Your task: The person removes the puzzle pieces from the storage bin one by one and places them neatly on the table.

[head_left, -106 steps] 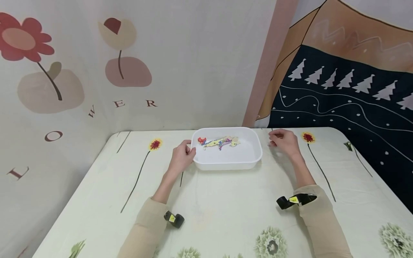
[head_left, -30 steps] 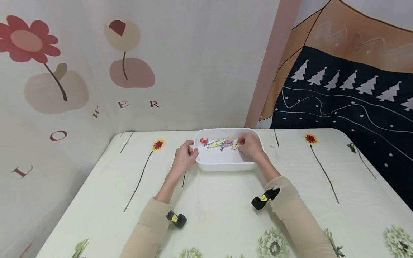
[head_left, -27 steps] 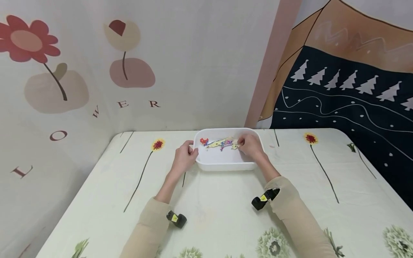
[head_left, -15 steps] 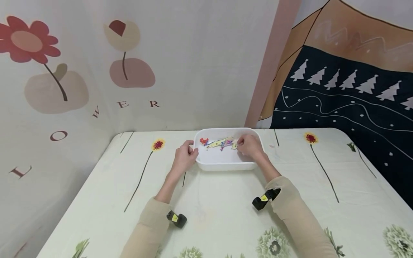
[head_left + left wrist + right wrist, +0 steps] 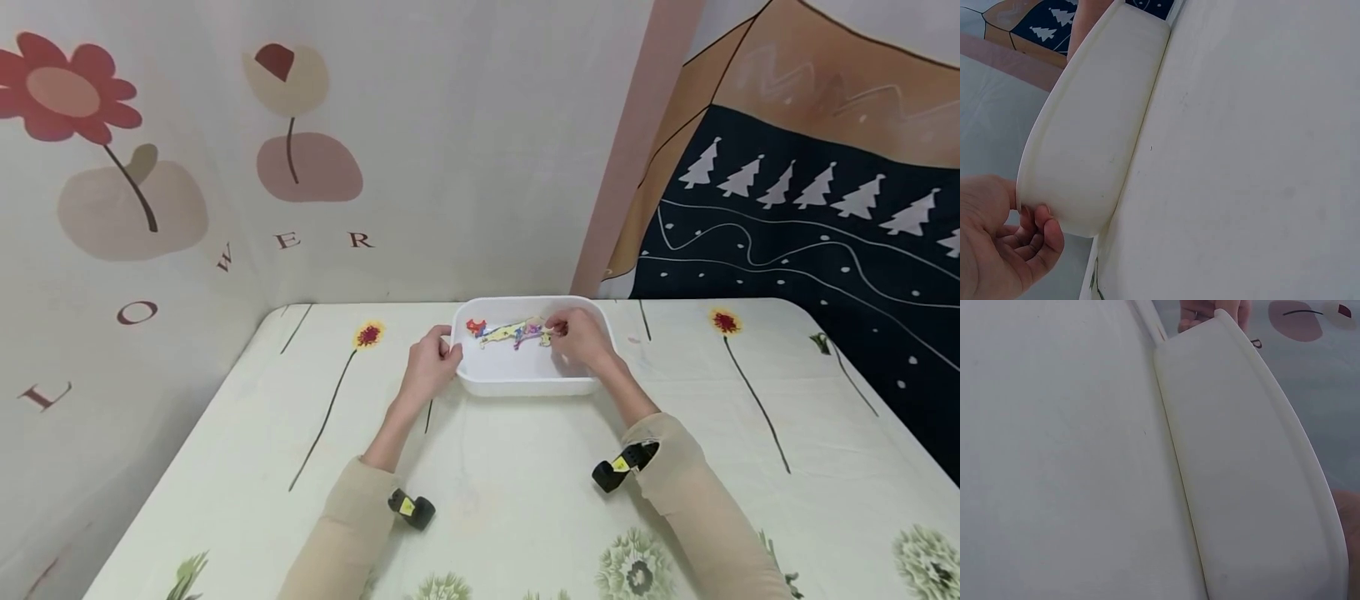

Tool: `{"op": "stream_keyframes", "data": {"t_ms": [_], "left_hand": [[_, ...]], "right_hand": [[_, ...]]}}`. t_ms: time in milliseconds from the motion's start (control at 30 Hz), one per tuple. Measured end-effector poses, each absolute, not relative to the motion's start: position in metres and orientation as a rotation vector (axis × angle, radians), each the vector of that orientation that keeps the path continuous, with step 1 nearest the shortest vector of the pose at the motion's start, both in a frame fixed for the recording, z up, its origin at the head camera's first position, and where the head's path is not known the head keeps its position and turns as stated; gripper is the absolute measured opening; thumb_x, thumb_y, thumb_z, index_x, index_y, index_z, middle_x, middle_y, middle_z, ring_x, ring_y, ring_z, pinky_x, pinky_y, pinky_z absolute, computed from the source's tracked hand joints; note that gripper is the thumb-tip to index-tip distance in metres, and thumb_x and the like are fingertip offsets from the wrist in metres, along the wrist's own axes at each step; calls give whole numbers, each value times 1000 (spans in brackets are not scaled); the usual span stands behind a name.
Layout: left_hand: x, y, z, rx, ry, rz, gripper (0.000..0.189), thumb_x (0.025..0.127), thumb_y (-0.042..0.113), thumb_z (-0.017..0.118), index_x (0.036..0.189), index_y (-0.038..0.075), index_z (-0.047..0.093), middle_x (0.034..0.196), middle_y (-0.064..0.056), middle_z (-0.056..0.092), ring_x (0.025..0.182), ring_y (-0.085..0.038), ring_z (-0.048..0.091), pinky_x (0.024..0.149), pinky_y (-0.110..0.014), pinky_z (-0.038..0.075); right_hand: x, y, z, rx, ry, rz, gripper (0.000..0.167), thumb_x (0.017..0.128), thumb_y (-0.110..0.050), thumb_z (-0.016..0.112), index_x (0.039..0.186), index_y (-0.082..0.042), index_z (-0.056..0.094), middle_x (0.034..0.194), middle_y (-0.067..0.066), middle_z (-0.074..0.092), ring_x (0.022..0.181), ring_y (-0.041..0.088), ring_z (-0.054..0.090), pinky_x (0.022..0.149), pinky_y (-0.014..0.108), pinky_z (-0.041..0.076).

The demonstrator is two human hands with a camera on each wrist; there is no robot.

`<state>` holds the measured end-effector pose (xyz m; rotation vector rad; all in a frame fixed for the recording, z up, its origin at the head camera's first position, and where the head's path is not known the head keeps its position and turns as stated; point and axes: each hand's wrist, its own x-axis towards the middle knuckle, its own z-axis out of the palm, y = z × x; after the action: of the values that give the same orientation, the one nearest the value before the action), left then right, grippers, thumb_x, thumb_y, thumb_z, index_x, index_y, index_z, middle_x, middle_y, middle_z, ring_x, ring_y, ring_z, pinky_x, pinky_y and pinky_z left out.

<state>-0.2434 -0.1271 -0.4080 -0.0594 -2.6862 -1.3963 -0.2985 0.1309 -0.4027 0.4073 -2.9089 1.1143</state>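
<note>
White rectangular plastic tub (image 5: 510,365): left-hand grip (image 5: 427,365) pinches its rim; right-hand grip (image 5: 579,340) inside, at small multicoloured pieces (image 5: 504,335), hold unclear.

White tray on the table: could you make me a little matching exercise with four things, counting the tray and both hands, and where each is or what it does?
Things:
1. White tray
2. Left hand
3. Right hand
4. Red piece

Places and states:
A. Reaching into the tray
B. Lying inside the tray
C. Standing on the flowered tablecloth
D. Gripping the tray's rim

Right pairs: 1-C; 2-D; 3-A; 4-B
</note>
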Motion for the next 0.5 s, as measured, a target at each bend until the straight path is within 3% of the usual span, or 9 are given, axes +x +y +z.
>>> {"op": "stream_keyframes", "data": {"t_ms": [500], "left_hand": [[-242, -126, -407, -52, -2691, -1396, 39, 100, 11, 58, 136, -4, 55, 75, -7, 52, 62, -17, 48, 56, -27, 38]], "right_hand": [[-295, 137, -399, 507, -2771, 1175, 30, 89, 4, 57, 115, 6, 72, 106, 18, 67, 93, 28, 60, 86, 40, 49]]}}
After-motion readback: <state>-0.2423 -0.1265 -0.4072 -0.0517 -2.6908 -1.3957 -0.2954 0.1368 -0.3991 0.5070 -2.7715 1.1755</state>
